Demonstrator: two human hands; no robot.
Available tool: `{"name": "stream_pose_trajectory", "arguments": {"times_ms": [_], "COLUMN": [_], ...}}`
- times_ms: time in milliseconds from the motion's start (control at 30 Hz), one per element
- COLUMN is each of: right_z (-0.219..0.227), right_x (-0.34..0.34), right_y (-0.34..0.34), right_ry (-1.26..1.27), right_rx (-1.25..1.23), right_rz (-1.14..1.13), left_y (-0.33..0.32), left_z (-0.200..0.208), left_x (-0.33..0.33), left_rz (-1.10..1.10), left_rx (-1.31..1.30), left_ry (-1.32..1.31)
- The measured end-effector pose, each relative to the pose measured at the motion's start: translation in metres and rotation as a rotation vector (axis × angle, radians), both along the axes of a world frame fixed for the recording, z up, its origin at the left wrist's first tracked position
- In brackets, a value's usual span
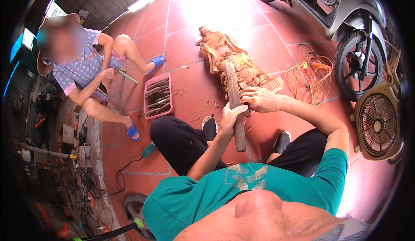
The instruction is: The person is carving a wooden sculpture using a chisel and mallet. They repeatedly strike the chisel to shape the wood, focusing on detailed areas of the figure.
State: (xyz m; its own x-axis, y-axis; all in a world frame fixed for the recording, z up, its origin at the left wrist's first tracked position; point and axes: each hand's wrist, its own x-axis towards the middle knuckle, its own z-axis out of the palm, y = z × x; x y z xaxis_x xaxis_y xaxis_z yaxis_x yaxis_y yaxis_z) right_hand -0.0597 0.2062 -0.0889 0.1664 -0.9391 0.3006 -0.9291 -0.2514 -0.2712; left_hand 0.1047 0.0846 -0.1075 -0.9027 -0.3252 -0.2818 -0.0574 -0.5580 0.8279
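Note:
A long, flat-sided wooden bar [234, 86], worn and brown, stands between my knees, pointing away from me. My left hand [230, 116] is closed round its middle, the thumb lying across it. Just right of the bar, my right hand [262, 100] has its fingers curled together. A small dark end shows below those fingers; what they hold is mostly hidden. Beyond both hands a carved wooden statue [225, 53] lies on the floor, its near end partly covered by the bar and my right hand.
A pink basket [171, 107] of carving tools stands to the left, near a seated person [82, 68] in blue sandals. Wood chips [207, 102] are scattered on the red tiles. On the right are an orange cable [302, 83], a fan [377, 124] and a motorbike [359, 63].

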Motion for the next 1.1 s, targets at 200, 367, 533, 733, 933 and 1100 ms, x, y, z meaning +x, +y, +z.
{"name": "stream_pose_trajectory", "arguments": {"times_ms": [200, 367, 533, 733, 933, 1100], "right_z": [0.021, 0.008, 0.001, -0.001, -0.014, -0.053], "right_x": [0.004, -0.013, -0.039, -0.062, -0.055, -0.080], "right_y": [-0.003, 0.004, 0.013, 0.016, 0.014, 0.012], "right_ry": [0.122, 0.191, -0.141, -0.857, -1.172, -0.974], "right_rx": [0.036, -0.081, -0.166, -0.163, -0.175, -0.188], "right_rz": [0.050, -0.050, -0.336, -0.518, -0.546, -0.618], "left_y": [-0.009, -0.002, -0.002, -0.004, 0.001, 0.003], "left_z": [-0.003, 0.007, 0.008, 0.002, -0.002, -0.004], "left_x": [0.007, 0.004, 0.007, 0.006, 0.011, 0.006], "left_rz": [-0.010, 0.007, 0.034, 0.025, -0.009, -0.016], "left_rx": [-0.007, -0.055, -0.120, -0.111, -0.100, -0.049], "left_ry": [0.021, 0.044, 0.063, -0.015, -0.034, -0.054]}}
